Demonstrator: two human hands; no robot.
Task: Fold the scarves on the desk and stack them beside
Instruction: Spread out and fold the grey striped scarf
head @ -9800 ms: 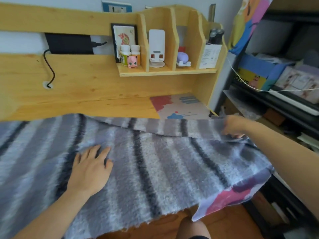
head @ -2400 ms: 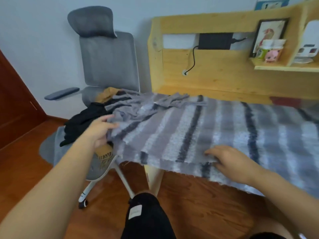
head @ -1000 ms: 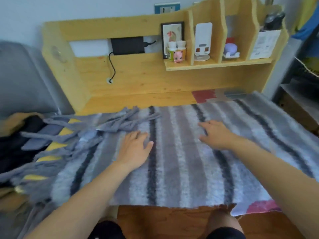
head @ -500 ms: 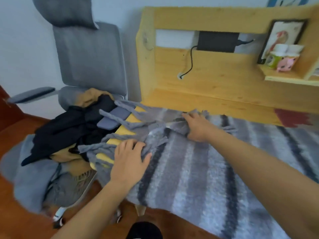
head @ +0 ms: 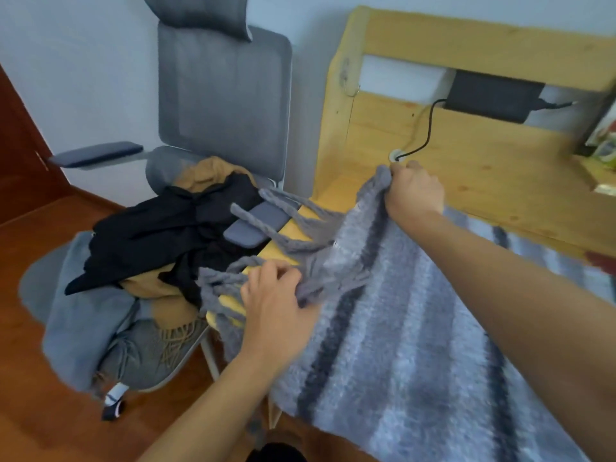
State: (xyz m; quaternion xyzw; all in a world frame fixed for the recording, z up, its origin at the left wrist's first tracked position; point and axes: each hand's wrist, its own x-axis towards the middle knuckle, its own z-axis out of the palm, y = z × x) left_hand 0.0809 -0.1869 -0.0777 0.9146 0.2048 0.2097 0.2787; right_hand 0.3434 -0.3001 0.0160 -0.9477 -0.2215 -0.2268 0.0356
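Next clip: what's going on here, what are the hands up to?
A person is folding a grey striped scarf spread over a wooden desk. The right hand grips the far corner of its fringed end, lifted off the desk, while the left hand grips the near corner among the tassels. Beside the desk, an office chair holds a pile of clothes.

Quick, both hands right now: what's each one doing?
Left hand: grips the scarf at its near fringed corner.
Right hand: grips the scarf's far corner, lifted.

No legible text, label, brand, number or sign on anything in view.
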